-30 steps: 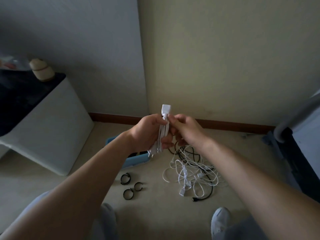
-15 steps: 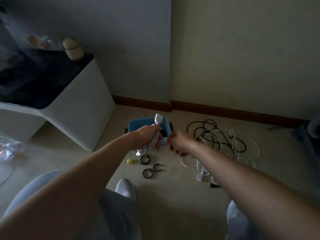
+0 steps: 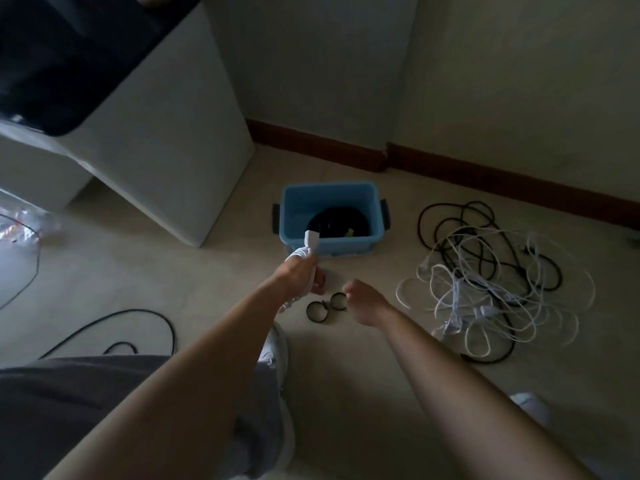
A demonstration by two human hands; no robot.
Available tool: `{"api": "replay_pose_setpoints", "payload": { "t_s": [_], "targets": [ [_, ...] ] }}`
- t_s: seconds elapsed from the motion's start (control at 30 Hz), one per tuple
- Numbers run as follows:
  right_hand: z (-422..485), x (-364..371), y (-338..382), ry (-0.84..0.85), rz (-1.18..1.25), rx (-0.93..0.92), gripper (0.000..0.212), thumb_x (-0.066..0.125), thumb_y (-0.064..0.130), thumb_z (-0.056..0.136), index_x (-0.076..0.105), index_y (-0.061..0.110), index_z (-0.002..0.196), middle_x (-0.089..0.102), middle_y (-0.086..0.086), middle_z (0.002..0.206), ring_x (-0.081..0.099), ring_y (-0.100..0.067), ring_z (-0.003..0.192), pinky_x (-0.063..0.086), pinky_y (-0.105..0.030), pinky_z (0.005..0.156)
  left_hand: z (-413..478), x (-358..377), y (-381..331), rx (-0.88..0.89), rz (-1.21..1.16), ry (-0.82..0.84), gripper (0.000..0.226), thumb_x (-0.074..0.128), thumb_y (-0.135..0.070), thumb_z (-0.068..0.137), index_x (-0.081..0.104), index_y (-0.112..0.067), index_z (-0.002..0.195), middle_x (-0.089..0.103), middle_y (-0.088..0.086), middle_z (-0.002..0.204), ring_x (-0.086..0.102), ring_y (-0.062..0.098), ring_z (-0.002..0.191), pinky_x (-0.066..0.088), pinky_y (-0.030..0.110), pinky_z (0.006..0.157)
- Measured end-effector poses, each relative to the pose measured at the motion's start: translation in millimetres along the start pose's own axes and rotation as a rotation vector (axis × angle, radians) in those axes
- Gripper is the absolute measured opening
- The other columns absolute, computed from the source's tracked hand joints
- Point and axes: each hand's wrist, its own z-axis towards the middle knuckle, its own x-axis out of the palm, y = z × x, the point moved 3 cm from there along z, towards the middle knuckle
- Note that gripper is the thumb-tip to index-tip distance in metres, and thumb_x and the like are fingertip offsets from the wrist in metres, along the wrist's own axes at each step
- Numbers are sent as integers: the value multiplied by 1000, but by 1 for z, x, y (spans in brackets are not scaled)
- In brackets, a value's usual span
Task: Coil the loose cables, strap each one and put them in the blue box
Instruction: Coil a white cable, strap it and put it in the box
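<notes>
Left hand (image 3: 299, 277), arm extended, grips the white coil (image 3: 309, 251) above the floor, just in front of the box (image 3: 329, 187). The coil is unstrapped, so a slackened grip could let its loops spring apart. Straps (image 3: 316, 320) lie on the floor below. Right hand (image 3: 363, 303) hovers beside them, fingers loosely curled, apparently empty. Loose cables (image 3: 485, 289) lie tangled right of the box.

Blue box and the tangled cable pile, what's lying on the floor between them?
Nothing. In the head view, the floor between the blue box and the tangled cable pile is bare.
</notes>
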Motion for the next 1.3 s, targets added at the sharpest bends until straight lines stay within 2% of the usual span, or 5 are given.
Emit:
{"api": "replay_pose_setpoints", "payload": {
  "t_s": [0.37, 0.6, 0.83, 0.93, 1.3],
  "targets": [
    [64, 65, -19, 170, -475, -31, 48, 42, 17, 94, 51, 5, 139, 19, -5, 163, 21, -32, 145, 31, -46, 113, 66, -16, 29, -164, -48, 78, 29, 38, -16, 104, 56, 6, 96, 63, 20, 81, 66, 28, 66, 56, 25, 56],
    [58, 65, -17, 152, -506, -50, 46, 46, 23, 92, 55, 1, 131, 38, -14, 144, 36, -34, 132, 38, -44, 104, 73, -10, 29, -240, -189, 134, 44, 40, -25, 103, 65, 10, 93, 69, 23, 92, 71, 28, 73, 59, 33, 70],
    [22, 6, -4, -113, -24, -119, 15, 65, 16, 80, 69, 7, 68, 68, -7, 71, 68, -24, 75, 46, -29, 59, 42, -1, -18, -223, -272, 199, 52, 36, -31, 104, 67, 11, 109, 69, 28, 115, 70, 33, 100, 48, 41, 100],
    [-7, -39, 2, -218, 246, -121, 10, 76, 18, 81, 72, 17, 72, 67, 11, 68, 61, 2, 65, 40, -11, 53, 19, 5, -45, -170, -329, 217, 54, 36, -30, 103, 64, 14, 117, 68, 29, 116, 68, 36, 110, 45, 41, 108],
    [-150, -182, 47, -217, 935, -352, 22, 61, -6, 91, 70, 13, 100, 67, -1, 76, 56, -12, 64, 38, -18, 49, -87, 25, -156, 84, -455, 361, 59, 34, -31, 100, 51, 15, 131, 62, 29, 129, 71, 33, 102, 52, 34, 84]
  ]
}}
